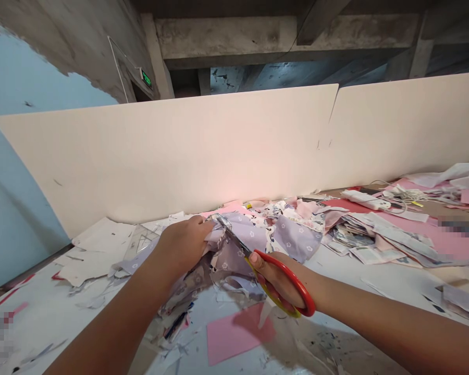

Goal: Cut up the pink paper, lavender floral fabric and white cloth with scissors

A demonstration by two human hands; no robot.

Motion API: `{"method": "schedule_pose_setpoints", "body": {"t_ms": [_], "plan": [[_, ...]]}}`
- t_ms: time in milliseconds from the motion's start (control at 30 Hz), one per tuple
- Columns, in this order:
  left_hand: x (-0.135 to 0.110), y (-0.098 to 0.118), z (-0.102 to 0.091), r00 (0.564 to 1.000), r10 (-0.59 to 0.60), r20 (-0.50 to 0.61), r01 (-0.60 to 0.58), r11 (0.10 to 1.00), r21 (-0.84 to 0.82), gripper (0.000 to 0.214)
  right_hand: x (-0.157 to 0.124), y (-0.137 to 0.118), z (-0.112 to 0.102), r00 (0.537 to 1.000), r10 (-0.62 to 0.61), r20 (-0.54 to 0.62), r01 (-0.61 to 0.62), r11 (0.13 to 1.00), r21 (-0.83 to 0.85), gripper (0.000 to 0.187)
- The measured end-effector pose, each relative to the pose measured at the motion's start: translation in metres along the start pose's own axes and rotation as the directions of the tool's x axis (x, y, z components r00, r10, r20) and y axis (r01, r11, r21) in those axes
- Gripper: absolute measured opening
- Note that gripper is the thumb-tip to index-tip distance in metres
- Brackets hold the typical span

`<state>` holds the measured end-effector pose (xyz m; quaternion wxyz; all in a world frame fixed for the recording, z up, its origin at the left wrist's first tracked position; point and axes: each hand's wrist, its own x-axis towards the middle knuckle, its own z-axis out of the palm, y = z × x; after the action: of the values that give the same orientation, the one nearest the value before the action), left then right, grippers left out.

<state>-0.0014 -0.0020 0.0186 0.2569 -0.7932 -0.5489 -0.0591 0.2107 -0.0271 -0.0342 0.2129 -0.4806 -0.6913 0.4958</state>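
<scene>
Here, the lilac floral cloth [293, 239] is bunched and pinched by the left hand [183, 245], while red-handled scissors [297, 281] are gripped by the right hand [277, 278], their blades at the cloth; many scraps [89, 260] are already lying on the table [328, 276] to the left and near.

The scissors [285, 284] have glossy red and yellow plastic handles and shiny metal blades [234, 240]; the printed cloth [297, 238] looks soft and matt; the pink paper [238, 333] is matt; the long board [180, 156] is smooth; the overhead beams [285, 31] are rough concrete.

Head-worn view, forward and down
</scene>
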Motion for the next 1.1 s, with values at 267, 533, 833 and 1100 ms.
{"method": "schedule_pose_setpoints", "body": {"t_ms": [267,533,833,1100], "plan": [[0.004,-0.010,0.010,0.976,0.149,-0.161,-0.141,0.988,0.061,0.029,-0.001,-0.003,-0.016,0.989,0.007,0.151,-0.027,0.991,0.131,0.068],[0.005,-0.014,0.018,0.855,0.345,-0.387,-0.332,0.938,0.103,0.028,-0.005,-0.009,-0.026,0.978,0.033,0.208,-0.051,0.995,0.083,0.071],[-0.001,-0.009,0.016,0.825,0.435,-0.359,-0.398,0.900,0.176,0.022,-0.010,-0.016,-0.034,0.983,-0.145,0.114,0.173,0.942,-0.289,0.068],[-0.009,-0.008,0.013,0.770,0.543,-0.334,-0.455,0.835,0.309,0.026,-0.009,-0.010,-0.027,0.993,-0.108,0.038,0.114,0.945,-0.306,0.065]]}}
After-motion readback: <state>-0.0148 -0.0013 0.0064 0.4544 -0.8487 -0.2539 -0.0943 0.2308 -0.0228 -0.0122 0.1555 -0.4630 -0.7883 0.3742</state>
